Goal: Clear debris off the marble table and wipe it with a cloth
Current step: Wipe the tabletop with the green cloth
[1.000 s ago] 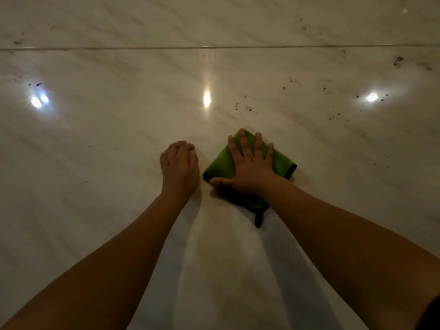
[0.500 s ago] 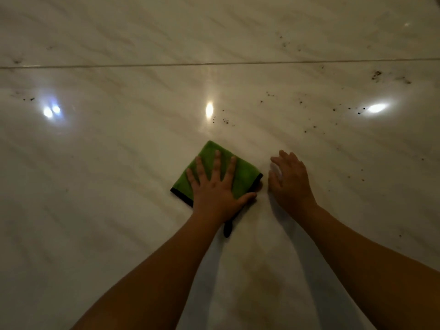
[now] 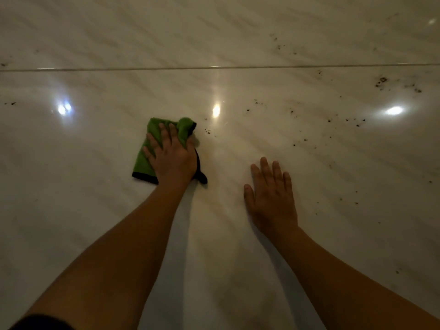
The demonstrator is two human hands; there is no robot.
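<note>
A folded green cloth (image 3: 142, 160) with a black edge lies on the glossy marble table (image 3: 90, 210), left of centre. My left hand (image 3: 172, 156) presses flat on it with fingers spread, and the cloth bunches up by the thumb. My right hand (image 3: 271, 198) rests palm down on the bare marble to the right, fingers straight, holding nothing. Small dark debris specks (image 3: 208, 132) lie just right of the cloth. More debris specks (image 3: 381, 82) are scattered across the far right of the table.
A thin seam (image 3: 214, 67) runs across the marble beyond the hands. Bright light reflections (image 3: 394, 110) glare on the surface. A few dark crumbs (image 3: 10, 103) sit at the far left edge.
The cloth passed from under my right hand to under my left hand, which then slid it left and away from me. My right hand came off it and flattened on the marble.
</note>
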